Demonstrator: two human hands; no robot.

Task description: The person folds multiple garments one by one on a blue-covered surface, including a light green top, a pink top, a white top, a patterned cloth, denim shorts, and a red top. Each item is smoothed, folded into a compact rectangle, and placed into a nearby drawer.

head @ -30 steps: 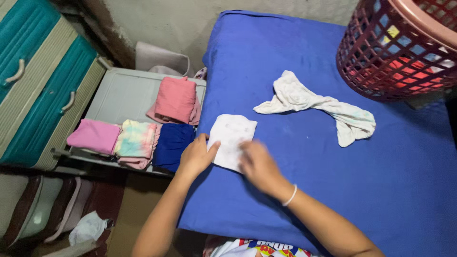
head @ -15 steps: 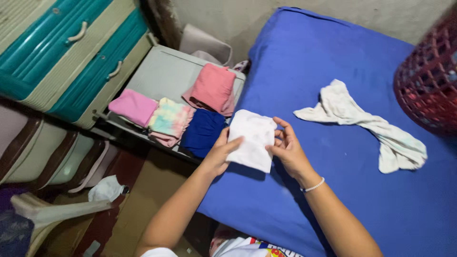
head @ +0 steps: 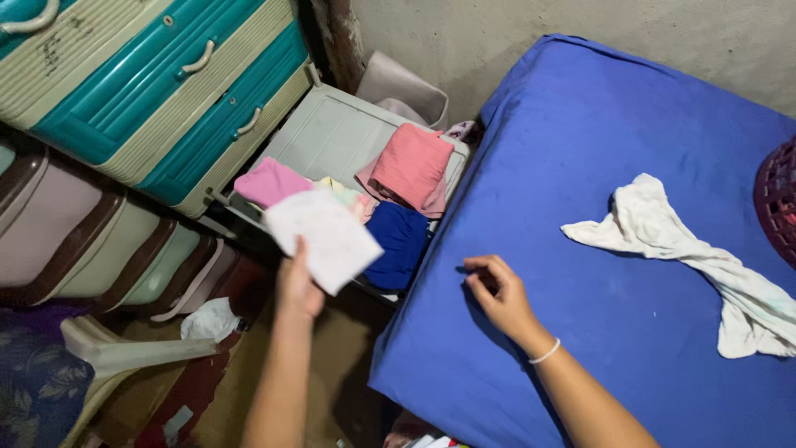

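So the left hand is pinching a folded white cloth by one corner, fingers closed on it, holding it in the air above the open grey drawer at about 11 o'clock from the hand. That one-corner grip looks risky to me: the fold could flop open, or it could drop past the drawer edge onto the floor. The right hand rests loosely curled and empty on the blue bed sheet, with a crumpled white garment at its 3 o'clock.

open drawer sits left of the bed, holding folded clothes. left hand holds a folded cloth above the drawer's near edge. right hand rests on the bed; crumpled garment lies to its right.
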